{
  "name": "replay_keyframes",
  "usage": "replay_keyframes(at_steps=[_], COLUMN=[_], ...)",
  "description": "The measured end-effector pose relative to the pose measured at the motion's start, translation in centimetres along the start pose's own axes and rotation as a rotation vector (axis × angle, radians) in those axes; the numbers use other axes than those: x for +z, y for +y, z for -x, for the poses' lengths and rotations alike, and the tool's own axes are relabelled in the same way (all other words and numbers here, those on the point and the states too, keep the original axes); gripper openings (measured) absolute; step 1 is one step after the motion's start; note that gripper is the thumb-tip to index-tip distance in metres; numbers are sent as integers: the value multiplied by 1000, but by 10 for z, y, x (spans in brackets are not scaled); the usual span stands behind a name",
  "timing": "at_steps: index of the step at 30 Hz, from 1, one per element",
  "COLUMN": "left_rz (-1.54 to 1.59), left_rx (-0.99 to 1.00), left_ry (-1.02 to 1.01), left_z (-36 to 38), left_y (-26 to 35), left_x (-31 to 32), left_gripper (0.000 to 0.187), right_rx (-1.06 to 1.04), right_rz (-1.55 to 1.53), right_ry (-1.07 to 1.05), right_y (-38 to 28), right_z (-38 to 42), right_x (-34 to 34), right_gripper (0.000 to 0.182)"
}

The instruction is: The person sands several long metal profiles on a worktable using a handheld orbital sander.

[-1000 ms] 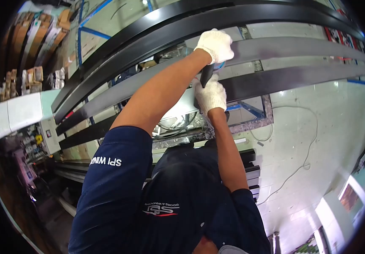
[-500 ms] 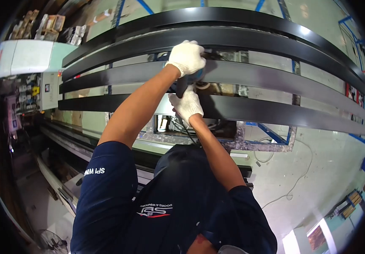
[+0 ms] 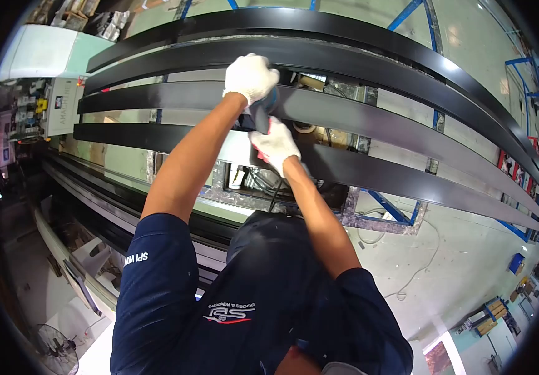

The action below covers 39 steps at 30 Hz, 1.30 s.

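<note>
My left hand [image 3: 252, 78], in a white knit glove, is closed over the head of a hand-held power tool [image 3: 259, 117] that shows a dark grey handle and some blue. Lower down, my right hand [image 3: 276, 147], gloved in white with red on the palm side, grips the handle end. The tool is at a dull grey long bar [image 3: 351, 111], third from the far side; its working face is hidden. Nearer to me lies a black bar [image 3: 375, 172], under my right forearm. A dark cable [image 3: 275, 199] hangs below my right hand.
Two more black bars [image 3: 338, 55] run across the far side. Beneath them stands a blue and speckled frame [image 3: 394, 209] with a tray of bottles and cables. A white machine [image 3: 62, 106] stands left. Dark profiles [image 3: 101, 187] lie at lower left; a cord [image 3: 429, 262] crosses the floor.
My left hand and the tool have moved left along the grey bar. My right hand has turned slightly, showing its red palm side. The whole view has tilted a little.
</note>
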<state>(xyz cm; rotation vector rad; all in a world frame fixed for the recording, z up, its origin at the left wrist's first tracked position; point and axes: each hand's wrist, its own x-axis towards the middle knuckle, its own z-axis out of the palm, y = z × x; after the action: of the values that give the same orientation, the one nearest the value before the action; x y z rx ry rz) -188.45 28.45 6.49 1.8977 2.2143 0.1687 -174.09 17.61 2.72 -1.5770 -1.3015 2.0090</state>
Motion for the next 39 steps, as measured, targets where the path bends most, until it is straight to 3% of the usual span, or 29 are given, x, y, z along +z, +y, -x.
replay_keyframes(at_steps=[9, 19, 22, 23, 25, 28, 31, 32, 34, 37, 39], left_rz=[82, 59, 81, 39, 18, 38, 19, 42, 57, 77, 86], left_rx=[116, 473, 497, 483, 475, 530, 644, 688, 703, 690, 686], left_ry=[-14, -102, -166, -214, -223, -348, -390, -361, -355, -396, -396], left_z=[-2, 5, 3, 1, 0, -2, -3, -3, 1, 2, 6], left_y=[174, 453, 531, 556, 596, 633, 652, 652, 646, 625, 604], left_x=[44, 113, 135, 138, 146, 144, 160, 169, 165, 155, 146], left_gripper=[43, 48, 47, 46, 48, 51, 54, 55, 55, 56, 55], right_rx=[86, 54, 41, 75, -79, -96, -6, 133, 86, -276, -276], right_rz=[-177, -449, -362, -231, 414, 617, 793, 603, 385, -29, -81], right_ry=[104, 425, 553, 632, 960, 934, 851, 677, 624, 463, 495], right_y=[37, 103, 122, 124, 138, 123, 124, 97, 86, 143, 151], right_z=[63, 154, 176, 183, 194, 209, 183, 187, 190, 145, 139], right_x=[-149, -350, -410, -429, -457, -505, -556, -567, -571, -580, -563], right_gripper=[41, 26, 22, 31, 46, 69, 75, 78, 81, 81, 78])
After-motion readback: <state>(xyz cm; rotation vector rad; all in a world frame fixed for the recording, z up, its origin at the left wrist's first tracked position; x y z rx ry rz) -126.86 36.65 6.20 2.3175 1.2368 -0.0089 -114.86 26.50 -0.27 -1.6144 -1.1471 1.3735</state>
